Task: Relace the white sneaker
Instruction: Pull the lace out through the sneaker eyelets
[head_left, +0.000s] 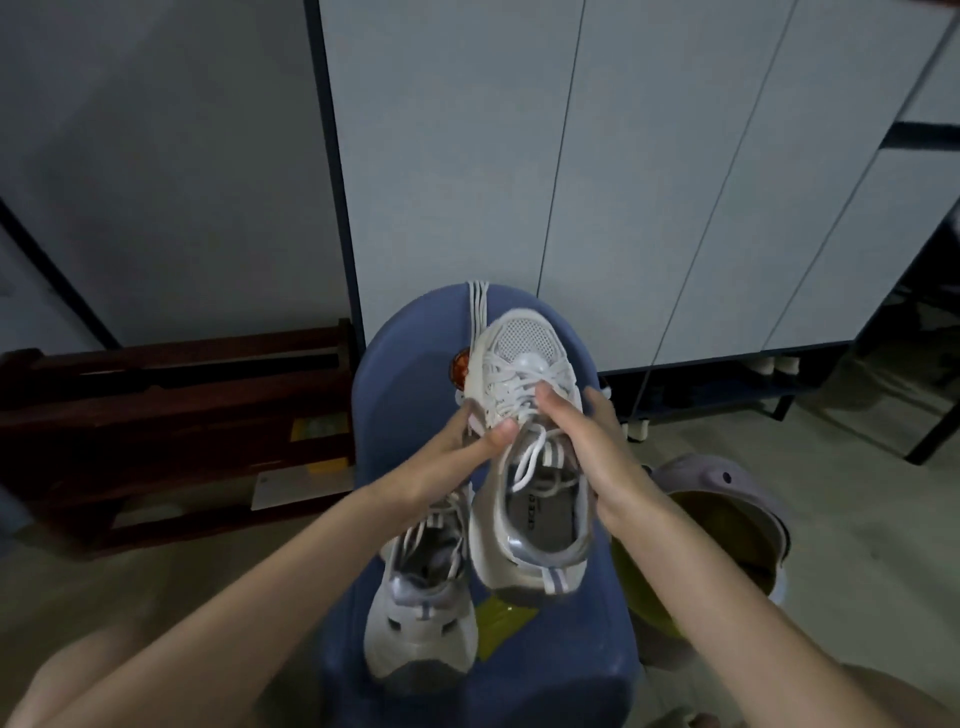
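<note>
A white sneaker (524, 343) with grey trim is held up over a blue stool (410, 374), toe pointing away from me. My left hand (462, 457) grips its left side with the thumb across the tongue. My right hand (587, 452) wraps its right side, thumb on the white laces (519, 384) near the lower eyelets. A lace end (530, 462) hangs loose over the shoe's opening. The second sneaker (421, 613) lies on the stool below, toe toward me. A spare white lace (478, 306) drapes over the stool's far edge.
A dark wooden rack (171, 415) stands at the left on the floor. White cabinet doors (623, 182) fill the background. A grey cap with a yellow-green lining (722, 525) lies at the right of the stool. A yellow slip (501, 623) sits on the stool.
</note>
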